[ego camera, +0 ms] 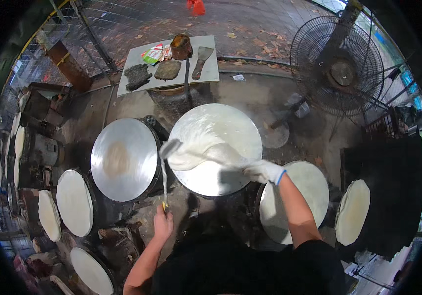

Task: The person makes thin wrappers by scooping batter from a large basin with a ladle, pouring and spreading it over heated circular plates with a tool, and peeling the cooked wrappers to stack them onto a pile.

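Note:
My left hand (163,224) is closed round the yellow handle of a long thin metal tool (165,177). Its blurred flat head (170,148) is at the left rim of the middle round griddle (205,183). My right hand (263,171), in a white glove with a blue cuff, is over the griddle's lower right edge. From the glove a stretched mass of wet white dough (218,153) runs leftward over the plate. A thin white film covers the upper part of the plate; the lower part shows bare shiny metal. Both fingertips and dough are somewhat blurred.
Left of it stands a bare griddle (137,155) with a brown stain. Pale round sheets lie on a griddle at right (307,195) and at left (75,202). Ahead, a board (208,72) bears a scraper (202,62), a rusty can (181,47) and pads. A large fan (338,66) stands right.

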`<state>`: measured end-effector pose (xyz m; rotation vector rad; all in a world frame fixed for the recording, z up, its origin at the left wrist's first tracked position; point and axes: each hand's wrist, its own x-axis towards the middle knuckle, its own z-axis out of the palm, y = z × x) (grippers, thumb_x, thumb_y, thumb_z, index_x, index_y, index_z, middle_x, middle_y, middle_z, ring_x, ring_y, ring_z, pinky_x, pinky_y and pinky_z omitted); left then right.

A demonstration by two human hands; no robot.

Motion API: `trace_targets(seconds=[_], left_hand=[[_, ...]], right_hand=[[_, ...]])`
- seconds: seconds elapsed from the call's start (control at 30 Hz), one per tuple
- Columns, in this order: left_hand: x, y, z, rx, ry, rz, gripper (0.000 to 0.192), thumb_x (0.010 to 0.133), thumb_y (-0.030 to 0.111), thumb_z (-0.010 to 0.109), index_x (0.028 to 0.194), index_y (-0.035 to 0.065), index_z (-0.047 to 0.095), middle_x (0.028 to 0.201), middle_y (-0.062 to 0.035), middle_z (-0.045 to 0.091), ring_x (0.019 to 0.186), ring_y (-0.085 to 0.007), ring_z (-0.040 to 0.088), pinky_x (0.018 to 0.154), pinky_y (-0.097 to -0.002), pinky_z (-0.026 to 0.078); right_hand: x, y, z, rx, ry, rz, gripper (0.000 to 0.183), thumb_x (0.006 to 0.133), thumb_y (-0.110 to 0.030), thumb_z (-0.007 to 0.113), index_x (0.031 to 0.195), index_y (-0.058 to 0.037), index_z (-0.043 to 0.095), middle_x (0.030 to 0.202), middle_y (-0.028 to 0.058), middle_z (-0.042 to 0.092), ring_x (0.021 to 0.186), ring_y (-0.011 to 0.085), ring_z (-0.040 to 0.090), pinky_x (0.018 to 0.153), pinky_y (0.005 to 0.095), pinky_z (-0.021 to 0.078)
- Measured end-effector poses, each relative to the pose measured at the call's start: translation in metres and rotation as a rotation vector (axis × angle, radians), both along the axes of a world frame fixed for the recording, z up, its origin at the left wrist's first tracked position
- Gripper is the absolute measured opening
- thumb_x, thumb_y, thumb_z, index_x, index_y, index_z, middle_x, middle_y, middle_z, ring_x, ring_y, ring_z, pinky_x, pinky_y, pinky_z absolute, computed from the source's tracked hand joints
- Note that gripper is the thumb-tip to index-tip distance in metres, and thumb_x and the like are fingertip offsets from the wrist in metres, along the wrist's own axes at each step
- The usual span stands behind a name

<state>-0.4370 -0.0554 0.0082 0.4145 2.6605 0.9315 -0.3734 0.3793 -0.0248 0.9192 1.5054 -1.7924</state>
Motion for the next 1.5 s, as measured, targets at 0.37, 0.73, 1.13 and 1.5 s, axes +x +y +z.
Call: trace_targets(seconds=[0.37,0.73,1.13,1.5], left_hand=[[0.094,-0.032,0.0,-0.359,-0.083,-0.123,0.025,0.083,0.01,0.057,0.1,0.0031,0.039,0.078,-0.0269,0.06,0.07,-0.0474,0.059,0.061,-0.0552,0.046],[0.097,-0.025,0.007,-0.303,0.034,-0.224,0.024,0.083,0.008,0.055,0.1,0.0017,0.04,0.077,-0.0264,0.059,0.067,-0.0453,0.06,0.057,-0.0538,0.047],[0.011,-0.084,0.025,0.115,0.116,-0.392,0.027,0.088,0.013,0.054,0.111,0.0007,0.045,0.067,-0.027,0.056,0.067,-0.0466,0.059,0.057,-0.0518,0.045],[-0.062,-0.197,0.096,0.811,-0.682,-0.126,0.024,0.093,0.008,0.052,0.116,0.0041,0.044,0.059,0.0,0.039,0.037,-0.0085,0.034,0.035,-0.0228,0.03]], right_hand=[[-0.016,-0.042,-0.028,0.001,0.46,0.152,0.034,0.094,-0.023,0.054,0.124,-0.0089,0.059,0.063,-0.001,0.053,0.038,0.0055,0.036,0.035,0.0213,0.0259],[0.038,-0.048,0.003,0.003,0.32,-0.109,0.032,0.088,-0.024,0.063,0.112,-0.0031,0.063,0.061,0.0007,0.055,0.039,0.0056,0.039,0.034,0.0219,0.0264],[0.127,-0.211,-0.008,-0.154,0.372,-0.763,0.041,0.092,-0.031,0.06,0.131,-0.0204,0.052,0.062,-0.0057,0.044,0.042,0.0032,0.033,0.036,0.0202,0.0258],[-0.023,-0.401,-0.028,0.282,0.34,-0.821,0.036,0.096,-0.032,0.05,0.122,-0.007,0.055,0.07,0.0029,0.059,0.054,0.0103,0.051,0.048,0.0258,0.0426]])
